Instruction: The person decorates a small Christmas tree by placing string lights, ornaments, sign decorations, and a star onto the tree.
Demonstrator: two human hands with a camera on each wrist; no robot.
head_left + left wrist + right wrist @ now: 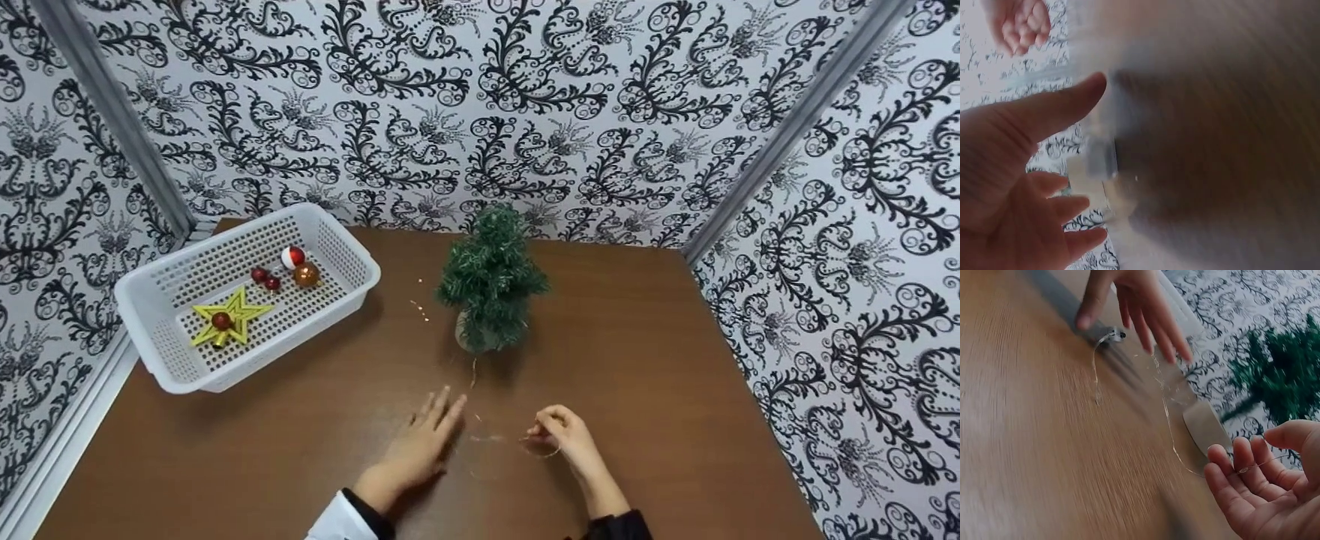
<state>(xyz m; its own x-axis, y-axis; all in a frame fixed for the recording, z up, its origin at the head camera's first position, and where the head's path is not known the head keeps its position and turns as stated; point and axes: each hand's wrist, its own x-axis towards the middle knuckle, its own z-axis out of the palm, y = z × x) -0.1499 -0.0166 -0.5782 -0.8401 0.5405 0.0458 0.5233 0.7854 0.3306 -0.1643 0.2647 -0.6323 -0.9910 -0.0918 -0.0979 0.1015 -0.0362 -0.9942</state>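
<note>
My right hand [574, 442] pinches a thin string-light wire [1172, 445] between thumb and fingers, and a small loop of it hangs below. From there the wire runs across the table toward a small green artificial Christmas tree [495, 270] on a pale round base [1206, 428]. My left hand [416, 448] is spread palm down over the table in front of the tree, fingers straight, holding nothing. Under it, in the right wrist view, lies a small silvery piece [1116, 334] with a wire end. Small lit bulbs [421, 309] show left of the tree.
A white perforated basket [289, 343] stands at the left on the brown table [637, 360]. Inside it lie a yellow star [238, 309], a red-and-white ball [294, 257], an orange ball [306, 274] and several small red balls. Patterned walls [450, 112] enclose the table.
</note>
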